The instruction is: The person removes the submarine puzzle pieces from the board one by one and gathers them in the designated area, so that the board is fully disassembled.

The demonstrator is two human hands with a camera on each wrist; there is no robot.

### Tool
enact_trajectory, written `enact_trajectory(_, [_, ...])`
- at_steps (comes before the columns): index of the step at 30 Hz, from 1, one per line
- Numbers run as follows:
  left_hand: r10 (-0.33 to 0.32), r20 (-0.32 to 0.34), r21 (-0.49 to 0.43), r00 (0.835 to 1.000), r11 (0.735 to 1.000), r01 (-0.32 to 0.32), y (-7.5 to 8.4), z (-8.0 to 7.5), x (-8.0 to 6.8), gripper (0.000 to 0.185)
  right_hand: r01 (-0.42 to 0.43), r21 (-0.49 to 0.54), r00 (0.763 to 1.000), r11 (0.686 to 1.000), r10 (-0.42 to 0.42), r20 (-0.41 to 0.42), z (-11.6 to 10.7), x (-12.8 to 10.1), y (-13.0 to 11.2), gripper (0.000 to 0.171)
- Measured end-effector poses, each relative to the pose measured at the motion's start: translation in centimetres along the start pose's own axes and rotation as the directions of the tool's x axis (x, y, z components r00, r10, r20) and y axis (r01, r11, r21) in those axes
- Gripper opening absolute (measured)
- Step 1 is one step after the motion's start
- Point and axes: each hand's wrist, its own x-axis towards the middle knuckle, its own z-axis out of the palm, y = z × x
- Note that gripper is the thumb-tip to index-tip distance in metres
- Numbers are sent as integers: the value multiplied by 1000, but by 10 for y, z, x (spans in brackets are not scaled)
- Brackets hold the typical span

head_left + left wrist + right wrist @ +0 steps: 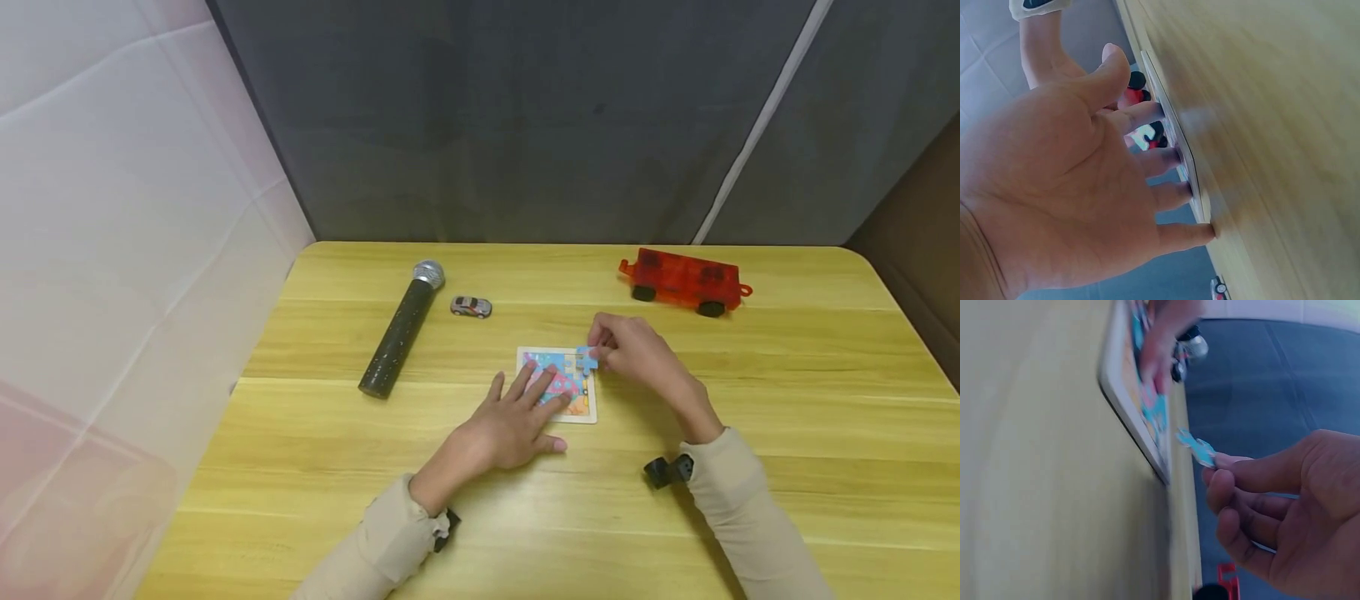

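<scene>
A small jigsaw puzzle (558,383) in a white-edged tray (555,419) lies on the wooden table, its picture pink, blue and orange. My left hand (510,429) spreads its straight fingers over the left part of it, fingertips pressing on the pieces; in the left wrist view the little finger (1188,234) reaches the table beside the tray. Between thumb and fingers, my right hand (637,354) pinches a light blue puzzle piece (1197,448). That piece is above the tray's upper right corner, raised over the surface in the right wrist view.
Behind the puzzle stands a small silver toy car (471,307). A black microphone (397,337) with a silver head lies to the left. At the back right is a red see-through toy wagon (681,279) with black wheels. A dark partition (525,125) rises along the table's far edge.
</scene>
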Motion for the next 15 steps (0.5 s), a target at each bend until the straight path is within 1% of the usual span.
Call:
enact_trajectory(6, [4,2,-13,1000,1000,-4,1,-1,-1,71,-59,33,998,998,58,40,-20,-5,13,10])
enact_trajectory(11, [18,-8,-21,1000,1000,-18,-1,-2,-2,70,-97,33,993,995,95,69,-36,-9,26,9])
enact_trajectory(15, [24,-10,-21,1000,999,-24,-1,-2,-2,70,-97,13,991,995,96,89,-48,-13,37,10])
